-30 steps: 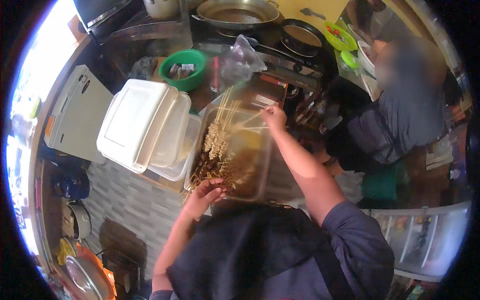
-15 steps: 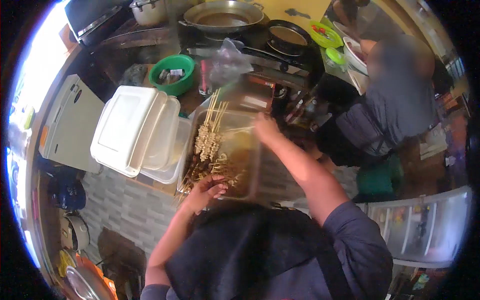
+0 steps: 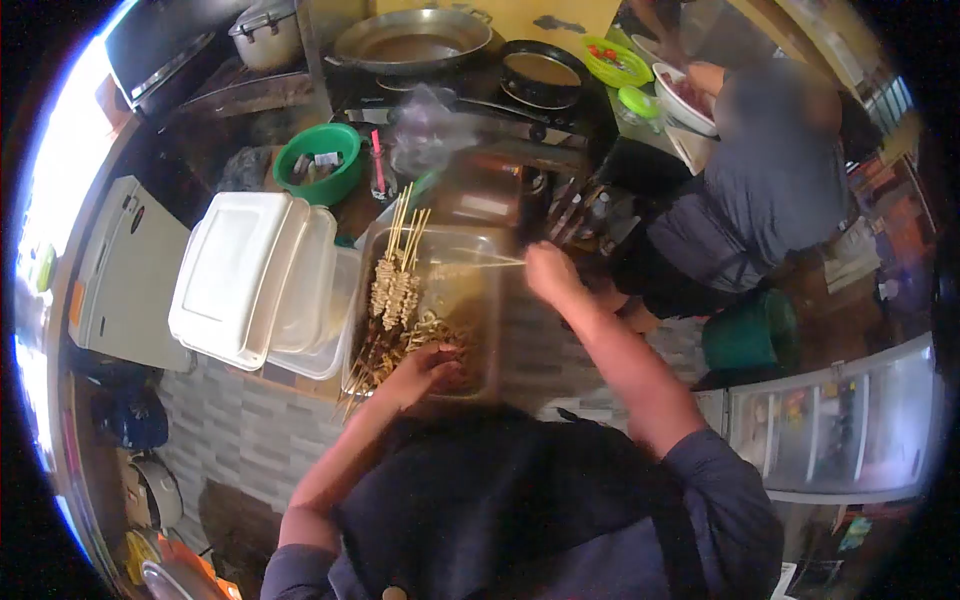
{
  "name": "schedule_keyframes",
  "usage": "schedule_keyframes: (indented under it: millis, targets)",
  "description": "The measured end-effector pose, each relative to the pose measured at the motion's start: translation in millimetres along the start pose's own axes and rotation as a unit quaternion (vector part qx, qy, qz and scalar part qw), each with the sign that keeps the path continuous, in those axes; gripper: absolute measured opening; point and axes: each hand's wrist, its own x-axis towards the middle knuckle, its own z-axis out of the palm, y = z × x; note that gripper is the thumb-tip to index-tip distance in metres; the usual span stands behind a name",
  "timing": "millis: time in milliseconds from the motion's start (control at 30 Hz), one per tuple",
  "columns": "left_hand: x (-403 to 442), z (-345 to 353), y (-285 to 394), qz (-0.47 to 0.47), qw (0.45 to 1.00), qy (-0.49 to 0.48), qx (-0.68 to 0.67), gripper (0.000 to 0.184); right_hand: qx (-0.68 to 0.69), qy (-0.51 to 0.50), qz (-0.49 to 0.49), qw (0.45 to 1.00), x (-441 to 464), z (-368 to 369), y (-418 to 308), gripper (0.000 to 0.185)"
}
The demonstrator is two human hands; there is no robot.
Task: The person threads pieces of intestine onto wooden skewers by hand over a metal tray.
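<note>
The thin stick (image 3: pixel 490 264) is gripped by the closed fingers of the right hand (image 3: pixel 551 272), beside the right edge of the clear tray (image 3: pixel 494 325), and is extended over it. The left hand (image 3: pixel 430 366) is positioned over the tray's near side, at the loose pieces (image 3: pixel 432 330); whether its fingers are clamped on anything cannot be told. Loaded skewers (image 3: pixel 394 292) are laid at the tray's left, bare ends projecting past its far edge. Fingers could be pricked by a misdirected stick; skewers could be dislodged if those ends are knocked.
</note>
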Motion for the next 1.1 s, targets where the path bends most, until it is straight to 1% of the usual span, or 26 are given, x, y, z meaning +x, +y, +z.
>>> schedule_keyframes:
  millis: [33, 67, 100, 167, 200, 233, 267, 300, 333, 367, 400, 467, 500, 533, 633, 667, 700, 733, 767, 800, 867, 900, 967, 1000, 1067, 1100]
  targets:
    - [2.2, -0.7, 3.9, -0.009, 1.000, -0.008, 0.025, 0.033, 0.018, 0.012, 0.046, 0.999, -8.5, 2.0, -2.5, 0.008]
    - [7.9, -2.4, 1.7, -0.008, 1.000, -0.009, 0.025, 0.033, -0.001, -0.006, 0.031, 1.000, -13.8, 27.0, 13.5, 0.013]
    - [16.3, -4.7, -5.1, -0.025, 0.998, -0.015, 0.054, 0.034, -0.001, -0.006, 0.031, 1.000, -20.7, 28.1, 9.0, 0.013]
    - [32.3, -7.8, -18.9, -0.043, 0.995, -0.022, 0.083, 0.036, 0.101, 0.080, 0.053, 0.990, -34.5, 29.2, -4.8, 0.021]
    - [40.0, -8.1, -22.6, 0.023, 0.993, -0.009, 0.112, 0.034, 0.114, 0.080, 0.055, 0.989, -40.0, 20.4, -13.3, 0.027]
    - [46.3, -8.9, -26.5, 0.089, 0.986, 0.002, 0.140, 0.031, 0.114, 0.080, 0.057, 0.989, -40.1, 9.3, -18.6, 0.027]
    - [48.9, -8.6, -21.3, 0.089, 0.986, -0.002, 0.140, 0.031, 0.075, -0.013, 0.121, 0.990, -38.0, -7.0, -25.9, 0.026]
    - [50.5, -7.4, -13.6, 0.031, 0.996, -0.021, 0.079, 0.033, 0.036, -0.107, 0.183, 0.977, -36.3, -14.8, -27.7, 0.026]
    - [51.2, -5.8, -9.3, -0.027, 0.999, -0.040, 0.018, 0.035, 0.036, -0.107, 0.188, 0.976, -37.0, -13.6, -20.3, 0.026]
    - [58.5, -7.1, -21.6, -0.028, 0.998, -0.045, 0.019, 0.035, 0.034, -0.045, 0.143, 0.988, -39.5, -11.2, -7.0, 0.024]
    - [69.1, -9.5, -34.9, 0.056, 0.994, -0.049, 0.084, 0.037, 0.029, 0.018, 0.097, 0.995, -41.5, -15.8, 0.7, 0.023]
    - [80.1, -10.1, -55.1, 0.139, 0.978, -0.057, 0.147, 0.039, 0.023, 0.035, 0.096, 0.995, -46.0, -34.5, 8.8, 0.021]
    - [79.1, -8.8, -54.5, 0.109, 0.969, -0.031, 0.219, 0.033, 0.019, 0.051, 0.091, 0.994, -50.5, -44.5, 9.1, 0.019]
    - [81.2, -13.1, -58.2, 0.092, 0.962, -0.020, 0.255, 0.031, 0.041, 0.091, 0.081, 0.992, -57.0, -48.7, 10.2, 0.015]
    - [99.8, -40.3, -83.8, 0.054, 0.931, 0.042, 0.357, 0.023, 0.077, 0.074, 0.113, 0.988, -78.3, -58.7, 12.8, 0.014]
    - [102.5, -45.7, -81.0, 0.047, 0.923, 0.057, 0.379, 0.022, 0.087, 0.085, 0.089, 0.989, -88.1, -59.7, 14.9, 0.014]
    - [90.0, -45.5, -47.1, 0.032, 0.885, 0.072, 0.458, 0.022, 0.086, 0.085, 0.092, 0.988, -98.1, -60.7, 13.0, 0.014]
    - [85.4, -43.2, -25.8, 0.017, 0.841, 0.087, 0.534, 0.023, 0.125, 0.076, 0.122, 0.982, -109.4, -61.8, 9.2, 0.014]
    - [92.8, -38.7, -22.8, 0.017, 0.841, 0.087, 0.534, 0.023, 0.163, 0.066, 0.151, 0.973, -120.0, -61.8, 5.5, 0.014]
    - [102.4, -34.5, -24.2, -0.015, 0.822, 0.072, 0.564, 0.022, 0.163, 0.067, 0.151, 0.973, -129.8, -59.1, 3.5, 0.014]
    - [116.4, -33.6, -38.3, -0.046, 0.799, 0.057, 0.596, 0.022, 0.192, 0.091, 0.138, 0.967, -148.8, -48.6, 2.2, 0.014]
    - [126.7, -35.6, -56.1, -0.054, 0.843, 0.063, 0.532, 0.020, 0.192, 0.093, 0.140, 0.967, -157.3, -43.4, 3.4, 0.014]
    - [157.2, -41.3, -108.6, -0.057, 0.880, 0.067, 0.467, 0.019, 0.286, 0.104, 0.128, 0.944, -171.2, -35.4, 5.8, 0.014]
    - [176.9, -45.4, -143.7, -0.024, 0.868, 0.036, 0.494, 0.019, 0.286, 0.108, 0.130, 0.943, -175.6, -39.6, 1.2, 0.014]
    - [186.7, -46.5, -144.8, 0.012, 0.853, 0.003, 0.522, 0.019, 0.297, 0.109, 0.163, 0.934, -182.2, -58.6, -13.5, 0.014]
    - [179.3, -45.2, -115.4, 0.015, 0.844, 0.017, 0.535, 0.019, 0.297, 0.113, 0.165, 0.934, -185.2, -67.3, -18.0, 0.014]
